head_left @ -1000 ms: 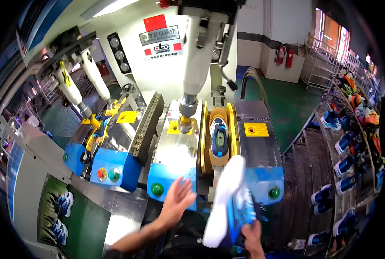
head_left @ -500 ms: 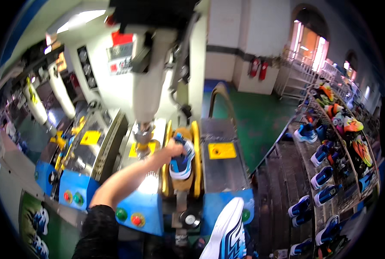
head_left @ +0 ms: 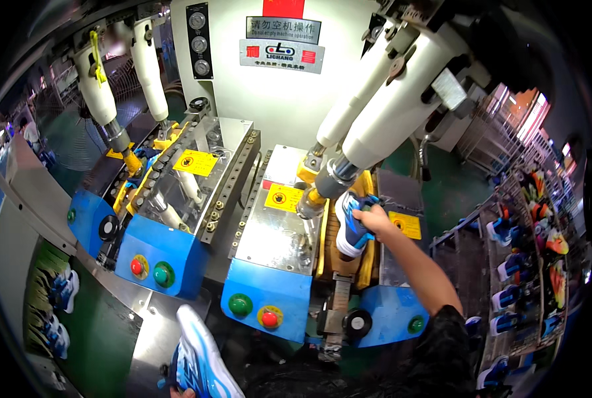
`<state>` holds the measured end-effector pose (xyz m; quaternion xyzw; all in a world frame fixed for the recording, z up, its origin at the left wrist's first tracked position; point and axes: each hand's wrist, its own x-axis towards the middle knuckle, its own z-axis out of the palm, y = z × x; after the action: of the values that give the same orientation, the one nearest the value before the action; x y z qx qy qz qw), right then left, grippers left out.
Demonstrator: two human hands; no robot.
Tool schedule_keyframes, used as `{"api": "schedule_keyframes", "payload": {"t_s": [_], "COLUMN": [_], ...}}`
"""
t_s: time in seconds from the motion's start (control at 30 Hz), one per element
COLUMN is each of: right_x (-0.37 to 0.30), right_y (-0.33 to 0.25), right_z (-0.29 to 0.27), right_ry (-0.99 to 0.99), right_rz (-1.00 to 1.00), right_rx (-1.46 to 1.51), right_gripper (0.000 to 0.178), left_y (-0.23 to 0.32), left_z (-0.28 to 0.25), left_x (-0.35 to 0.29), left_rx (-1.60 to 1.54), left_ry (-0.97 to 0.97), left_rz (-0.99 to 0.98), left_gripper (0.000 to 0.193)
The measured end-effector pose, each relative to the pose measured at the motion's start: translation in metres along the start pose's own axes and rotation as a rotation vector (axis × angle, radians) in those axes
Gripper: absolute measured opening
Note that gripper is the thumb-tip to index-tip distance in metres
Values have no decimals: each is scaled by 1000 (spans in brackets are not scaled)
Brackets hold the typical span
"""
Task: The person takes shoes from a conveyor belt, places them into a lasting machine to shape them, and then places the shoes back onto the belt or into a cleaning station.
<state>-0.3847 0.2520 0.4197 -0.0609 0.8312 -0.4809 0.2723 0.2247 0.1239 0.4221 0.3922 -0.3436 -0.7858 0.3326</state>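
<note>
On the right-hand station of a press machine, a blue-and-white sneaker [head_left: 352, 233] lies between yellow side pads [head_left: 369, 255]. My right hand [head_left: 377, 221] grips that sneaker near its collar, the arm reaching in from the lower right. Just left of it, a metal press rod with a yellow tip [head_left: 312, 199] hangs down from a white cylinder [head_left: 389, 99]. At the bottom edge, my left hand [head_left: 183, 393] is closed on a second sneaker [head_left: 206, 363], its pale sole side turned up; most of that hand is cut off by the picture's edge.
Green and red buttons sit on the blue front housings [head_left: 266, 295]. To the left stands another press station [head_left: 163, 259] with its own rods. A rack [head_left: 508, 292] of sneakers fills the right side. More sneakers [head_left: 64, 292] are at the lower left.
The view has swung left. Earlier my left hand was on the sneaker in the press and my right side held one low; now my right hand is at the press and my left holds one low.
</note>
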Motion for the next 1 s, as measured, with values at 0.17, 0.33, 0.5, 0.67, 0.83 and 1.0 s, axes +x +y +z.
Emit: {"api": "schedule_keyframes", "payload": {"t_s": [0.17,0.33,0.5,0.67,0.83,1.0], "right_x": [4,-13,-15,-34,-199,-198], "right_y": [60,38,19,33,-22,10], "right_z": [100,96,93,92,203,327], "right_ry": [499,481,451,576,219,-6], "right_rz": [-463,-314,-306,-364,-947,-1096], "right_rx": [-390,-394,-372,-477,-392,-828], "right_gripper": [68,73,73,72,53,49], "left_y": [-25,-38,-22,-35,-39,-32], "left_z": [-32,-29,-45,-76,-90,-95], "left_x": [-18,4,26,74,90,99], "left_rx": [121,187,252,235,238,220], "left_ry": [404,494,465,92,85,164], "left_rz": [-180,-351,-402,-479,-524,-784], "left_gripper": [68,57,47,36,36,37]}}
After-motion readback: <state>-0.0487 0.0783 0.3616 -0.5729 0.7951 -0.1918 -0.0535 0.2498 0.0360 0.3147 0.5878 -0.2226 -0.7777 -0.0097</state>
